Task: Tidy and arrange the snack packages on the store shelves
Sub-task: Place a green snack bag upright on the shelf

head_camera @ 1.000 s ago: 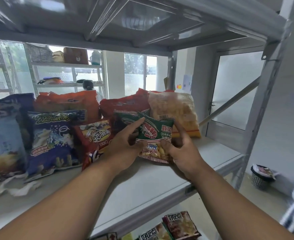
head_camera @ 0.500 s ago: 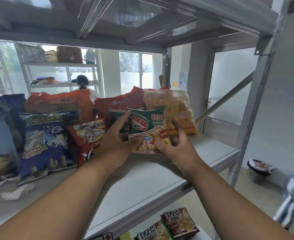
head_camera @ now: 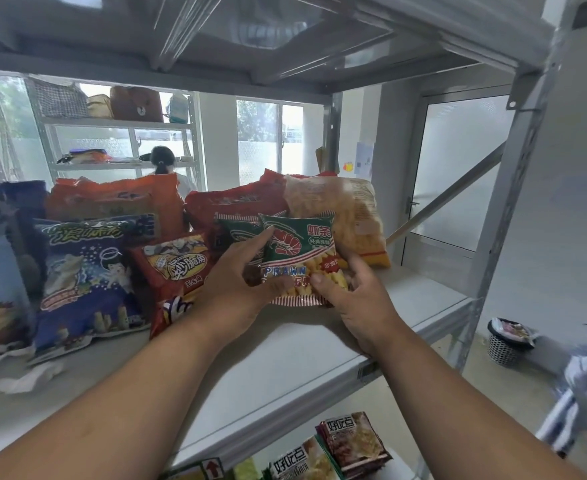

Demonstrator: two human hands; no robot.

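Now both hands gripping prawn cracker pack [head_camera: 299,258], left hand [head_camera: 240,285] pinching its left edge, right hand [head_camera: 358,303] clamping lower right, over grey shelf [head_camera: 285,358], beside corn snack bag [head_camera: 176,265].

Prawn cracker bag [head_camera: 299,251]: green top, striped edges, upright, front of shelf [head_camera: 285,358]; second identical bag [head_camera: 238,230] just behind, left.

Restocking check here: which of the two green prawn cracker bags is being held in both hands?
The front prawn cracker bag, gripped by the left hand and right hand; the other bag stands behind.
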